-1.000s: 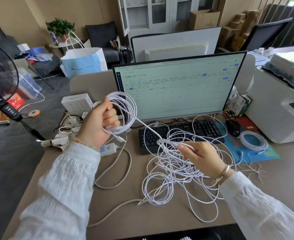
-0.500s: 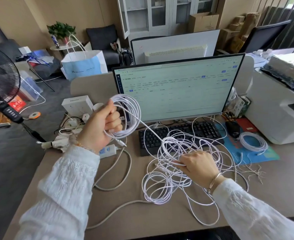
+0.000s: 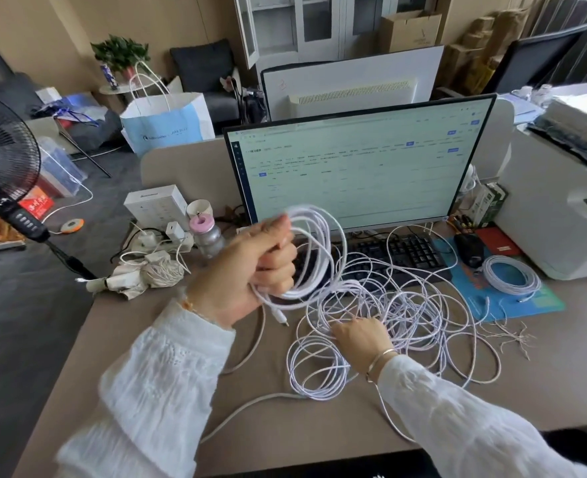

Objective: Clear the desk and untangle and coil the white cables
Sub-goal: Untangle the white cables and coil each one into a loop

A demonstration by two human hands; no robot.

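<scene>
Head view: left hand (image 3: 250, 270) raised above the table (image 3: 167, 339), fingers curled tight in a closed grip round a coiled bundle (image 3: 314, 257) of white cable; loops stand up in front of the monitor (image 3: 354, 167), a plug end hanging just below the fist. Right hand (image 3: 359, 334) low, resting on the tangled white cables (image 3: 406, 315) spread over the table before the keyboard (image 3: 402, 251); fingers reach into the strands, but whether they pinch one or only touch, cannot tell. Second finished coil (image 3: 511, 279) lies apart on the blue mat (image 3: 513, 298) at right.
</scene>
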